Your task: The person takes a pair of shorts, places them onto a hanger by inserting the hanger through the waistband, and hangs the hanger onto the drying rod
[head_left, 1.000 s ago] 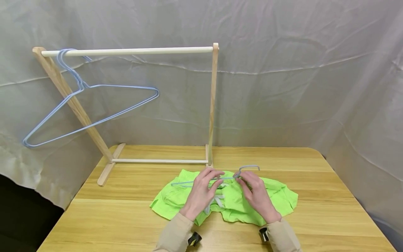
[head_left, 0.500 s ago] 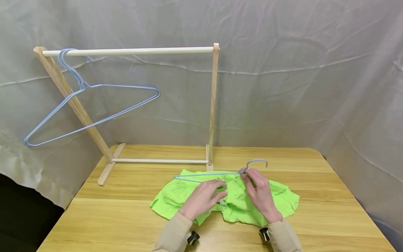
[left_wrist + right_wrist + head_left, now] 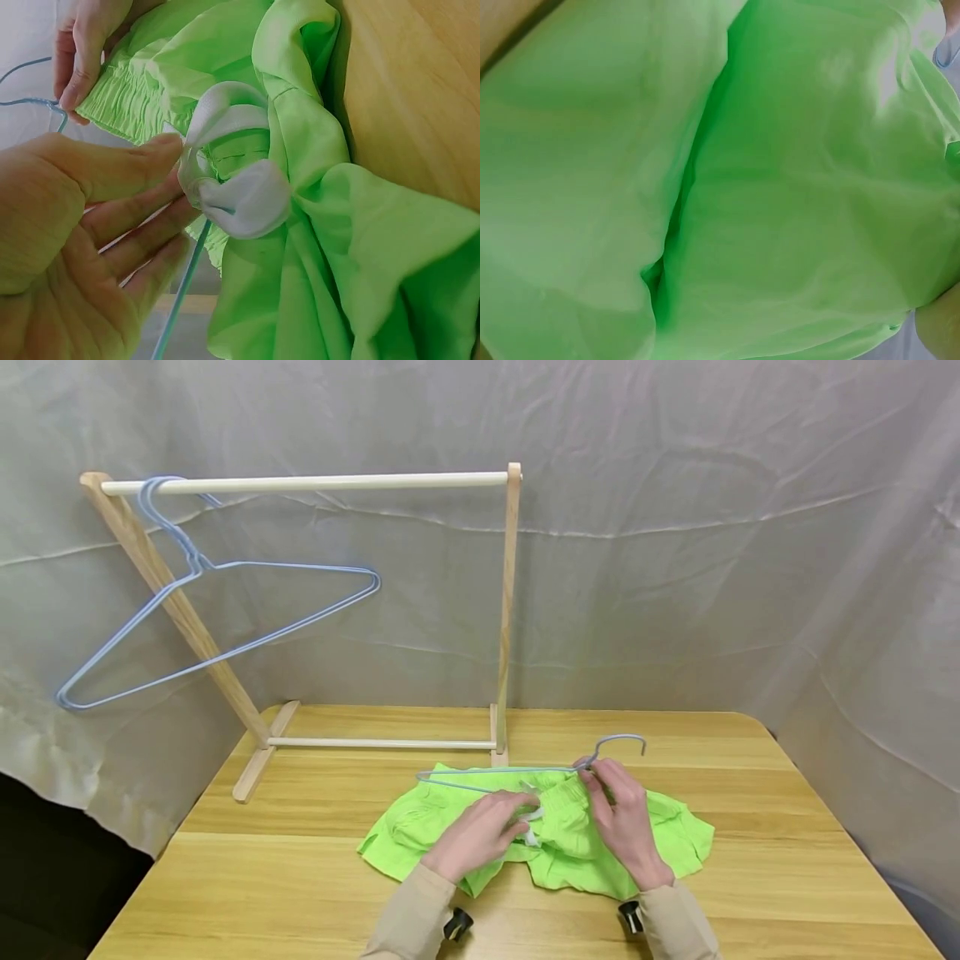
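Bright green shorts lie spread on the table, their elastic waistband on the far side. A blue wire hanger reaches across the waistband, its hook rising to the right and part of it hidden by cloth. My right hand pinches the hanger just below its hook, with fingertips also at the waistband edge. At the middle front, my left hand pinches the white drawstring between thumb and fingers; the string forms loops in the left wrist view. Green cloth fills most of the right wrist view.
Behind to the left stands a wooden rack with a white rail. Several blue hangers hang together at the rail's left end. The rack's right foot is close to the shorts. Grey curtain surrounds the table.
My right hand has lifted the hanger's hook end up and to the right. My left hand has let go of the hanger, come nearer and taken hold of the drawstring.
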The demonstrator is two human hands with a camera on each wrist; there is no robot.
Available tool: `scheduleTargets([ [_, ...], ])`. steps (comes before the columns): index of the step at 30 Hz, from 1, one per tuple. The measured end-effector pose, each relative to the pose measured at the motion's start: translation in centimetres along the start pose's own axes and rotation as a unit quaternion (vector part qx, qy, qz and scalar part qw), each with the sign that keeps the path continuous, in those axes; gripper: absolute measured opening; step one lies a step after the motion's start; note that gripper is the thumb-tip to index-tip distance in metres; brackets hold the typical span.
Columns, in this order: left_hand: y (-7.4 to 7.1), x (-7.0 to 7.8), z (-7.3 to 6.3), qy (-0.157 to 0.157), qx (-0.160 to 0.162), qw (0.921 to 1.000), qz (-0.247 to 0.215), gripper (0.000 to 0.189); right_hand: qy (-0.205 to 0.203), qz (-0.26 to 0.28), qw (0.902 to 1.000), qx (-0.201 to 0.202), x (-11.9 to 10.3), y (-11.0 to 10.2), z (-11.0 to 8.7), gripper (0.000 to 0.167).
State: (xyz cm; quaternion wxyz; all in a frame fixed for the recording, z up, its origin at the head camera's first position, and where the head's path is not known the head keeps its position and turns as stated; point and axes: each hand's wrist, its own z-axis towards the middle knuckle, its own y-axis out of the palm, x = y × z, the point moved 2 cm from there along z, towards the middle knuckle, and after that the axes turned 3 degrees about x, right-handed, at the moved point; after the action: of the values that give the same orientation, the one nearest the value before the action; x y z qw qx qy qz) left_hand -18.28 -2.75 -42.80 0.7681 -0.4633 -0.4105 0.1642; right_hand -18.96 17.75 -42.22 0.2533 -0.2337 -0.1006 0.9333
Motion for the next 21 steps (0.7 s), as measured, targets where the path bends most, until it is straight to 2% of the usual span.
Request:
scheduleTargets([
  [5, 0.1, -0.07, -0.07, -0.013, -0.035, 0.9984, -0.042, 0.043, 0.001, -0.002, 1.0, 0.006, 0.04, -0.09, 0.03, 0.026],
  [8, 0.24, -0.28, -0.16, -0.026, -0.044, 0.9976, -0.047, 0.042, 0.001, -0.003, 0.9999, 0.011, 0.02, -0.11, 0.03, 0.026],
  [13, 0.54, -0.57, -0.34, -0.045, -0.062, 0.9968, -0.023, 0.049, 0.005, 0.003, 0.9999, 0.016, 0.0, -0.12, 0.05, 0.025],
  [19, 0.5, -0.6, -0.47, -0.039, -0.039, 0.9979, 0.033, 0.044, 0.002, 0.009, 0.9997, 0.023, 0.14, -0.14, 0.02, 0.025],
  [21, 0.55, -0.74, -0.53, -0.048, -0.041, 0.9965, 0.054, 0.042, 0.001, 0.009, 0.9997, 0.025, 0.15, -0.15, 0.01, 0.025],
])
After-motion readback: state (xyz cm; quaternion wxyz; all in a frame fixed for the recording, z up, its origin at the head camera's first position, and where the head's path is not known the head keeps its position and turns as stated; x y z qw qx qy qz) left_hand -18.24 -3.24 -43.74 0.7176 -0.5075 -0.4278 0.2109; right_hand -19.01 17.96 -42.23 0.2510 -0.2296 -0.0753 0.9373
